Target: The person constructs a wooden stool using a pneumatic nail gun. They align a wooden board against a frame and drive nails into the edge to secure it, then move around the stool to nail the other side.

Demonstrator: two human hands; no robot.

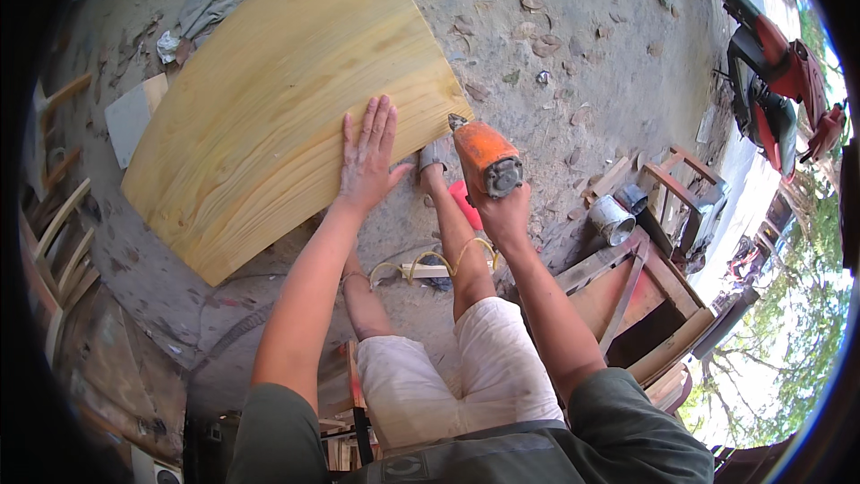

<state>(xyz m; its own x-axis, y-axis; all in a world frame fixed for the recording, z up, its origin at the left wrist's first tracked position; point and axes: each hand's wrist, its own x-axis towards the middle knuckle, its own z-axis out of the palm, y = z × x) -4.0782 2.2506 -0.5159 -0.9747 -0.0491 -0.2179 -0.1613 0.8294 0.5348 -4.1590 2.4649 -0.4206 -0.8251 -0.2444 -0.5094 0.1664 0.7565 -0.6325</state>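
Note:
A broad pale wooden panel [269, 99] with visible grain spreads out in front of me, its right edge near my legs. My left hand [365, 152] lies flat on it near that edge, fingers stretched out, holding nothing. In my right hand [504, 213] is an orange pneumatic nail gun [485, 154], gripped by its handle. Its dark nose meets or nearly meets the panel's right corner; whether it touches I cannot tell. A coiled yellow air hose [432, 256] loops across my shins below the tool. Part of a red thing [465, 202] shows behind my right wrist.
Dry leaves [546, 45] litter the dusty ground. To the right lie metal cans [612, 220], a wooden frame [685, 170] and a wooden cabinet-like piece [640, 296]. A red motorbike [788, 72] is parked at far right. Curved wooden parts [67, 233] stand at far left.

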